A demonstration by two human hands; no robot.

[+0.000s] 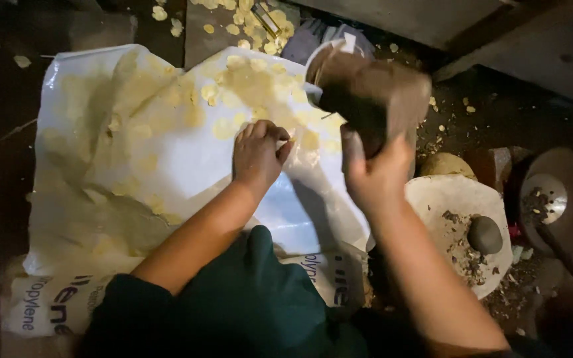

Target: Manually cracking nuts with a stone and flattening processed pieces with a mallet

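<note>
On the white sack (pixel 167 159), left hand (pixel 256 156) pinches a chip (pixel 291 134); right hand (pixel 373 176) grips a brown container (pixel 373 93).

Brown, blurred block-shaped object (pixel 373 99), held raised in the right hand (pixel 374 174) above the upper right corner of the white woven plastic sack (pixel 187 159); its exact kind cannot be told. The sack lies spread flat on the floor, creased, with printed lettering along its near edge. Pale yellow, thin, flat flakes (pixel 233 89) lie scattered across it, densest near its top, where the left hand (pixel 258 154) rests, fingers (pixel 274 132) curled upon them.
</note>
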